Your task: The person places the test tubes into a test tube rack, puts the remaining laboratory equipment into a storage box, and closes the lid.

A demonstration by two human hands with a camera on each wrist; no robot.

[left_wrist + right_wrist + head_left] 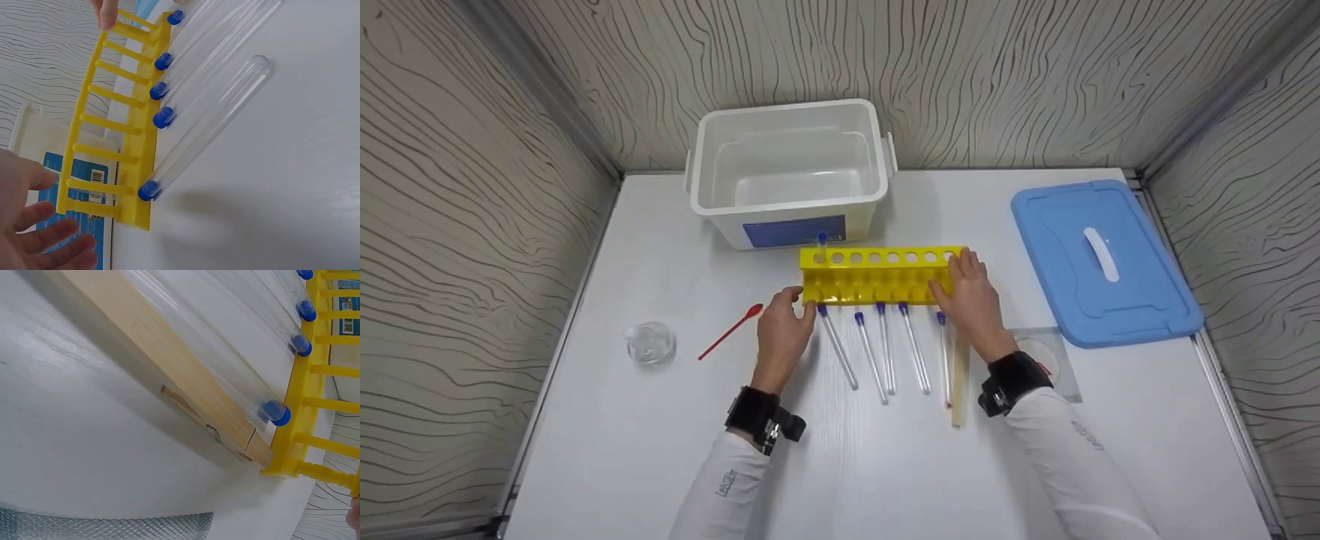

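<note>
A yellow test tube rack (825, 289) stands at mid-table, with one blue-capped test tube (823, 238) upright in its leftmost hole. My right hand (976, 306) grips the rack's right end, thumb in front and fingers on the top rail. At the opposite end, my left hand (784, 334) has its fingers spread around the corner; the left wrist view shows them loosely extended beside the rack. Several blue-capped test tubes (216, 121) lie on the table with their caps toward the rack's front edge. Beside the rightmost tube lies a wooden test tube clamp (169, 343).
Behind the rack is a white plastic box (720, 211). A blue lid (1125, 300) with a white handle lies at right, near a wire gauze (1069, 375) partly behind my right wrist. At left are a red spoon (731, 330) and a small clear glass vessel (651, 343).
</note>
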